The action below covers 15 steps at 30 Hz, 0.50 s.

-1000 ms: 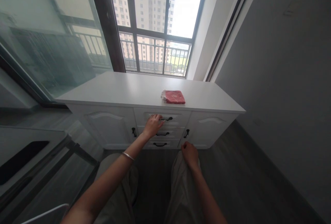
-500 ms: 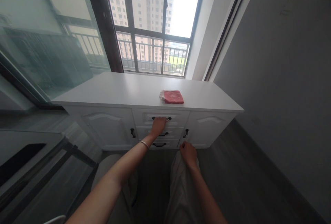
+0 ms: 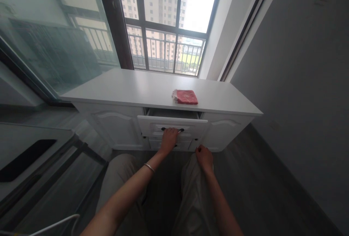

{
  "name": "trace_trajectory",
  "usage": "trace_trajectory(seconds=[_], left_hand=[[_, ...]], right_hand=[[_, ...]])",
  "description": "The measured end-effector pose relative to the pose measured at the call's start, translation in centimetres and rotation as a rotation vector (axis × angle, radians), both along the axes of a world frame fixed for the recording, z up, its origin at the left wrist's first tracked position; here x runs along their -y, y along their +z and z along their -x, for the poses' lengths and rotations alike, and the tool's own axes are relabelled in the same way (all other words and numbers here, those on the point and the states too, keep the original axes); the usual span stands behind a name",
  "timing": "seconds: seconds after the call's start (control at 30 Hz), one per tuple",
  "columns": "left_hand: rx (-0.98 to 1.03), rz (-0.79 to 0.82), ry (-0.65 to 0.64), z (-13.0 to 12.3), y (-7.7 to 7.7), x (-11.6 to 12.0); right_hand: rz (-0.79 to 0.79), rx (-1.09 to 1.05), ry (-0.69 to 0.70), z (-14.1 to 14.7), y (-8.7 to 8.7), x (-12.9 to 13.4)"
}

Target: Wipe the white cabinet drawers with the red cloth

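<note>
My left hand [image 3: 169, 138] has its fingers wrapped round the dark drawer handle [image 3: 181, 130] on the top drawer [image 3: 147, 123] of a white cabinet [image 3: 122, 87]. That drawer stands partly pulled out, and a dark gap shows behind its front. Above it, a folded red towel [image 3: 186, 97] with a pale fringe lies on the cabinet top. My right hand [image 3: 204, 156] rests on my right knee, its fingers curled closed; whether anything is in them is hidden. The lower drawers are mostly covered by the open one and my left hand.
Cabinet doors flank the drawers, including a right door [image 3: 227, 134]. A pale piece of furniture with a black panel [image 3: 27, 159] stands at the left. Behind the cabinet are a glass door [image 3: 54, 40] and a window [image 3: 163, 29]; a grey wall [image 3: 294, 65] rises at the right.
The top drawer has slid out toward me with my left hand on its handle. My right hand stays on the knee, and the view has tilted slightly down.
</note>
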<state>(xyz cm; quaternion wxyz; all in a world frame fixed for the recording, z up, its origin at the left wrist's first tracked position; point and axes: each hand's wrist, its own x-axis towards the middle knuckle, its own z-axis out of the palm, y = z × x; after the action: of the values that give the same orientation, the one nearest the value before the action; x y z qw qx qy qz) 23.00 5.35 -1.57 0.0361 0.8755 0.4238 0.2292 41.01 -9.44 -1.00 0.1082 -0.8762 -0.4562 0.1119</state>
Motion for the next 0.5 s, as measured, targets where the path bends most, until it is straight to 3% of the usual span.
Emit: trace_trajectory(seconds=[0.33, 0.5], left_hand=[[0.033, -0.020, 0.017, 2.1, 0.1, 6.7], [0.056, -0.075, 0.035, 3.0, 0.0, 9.6]], right_hand=[[-0.113, -0.101, -0.263, -2.6, -0.1, 2.6], [-0.064, -0.100, -0.319, -3.6, 0.2, 3.2]])
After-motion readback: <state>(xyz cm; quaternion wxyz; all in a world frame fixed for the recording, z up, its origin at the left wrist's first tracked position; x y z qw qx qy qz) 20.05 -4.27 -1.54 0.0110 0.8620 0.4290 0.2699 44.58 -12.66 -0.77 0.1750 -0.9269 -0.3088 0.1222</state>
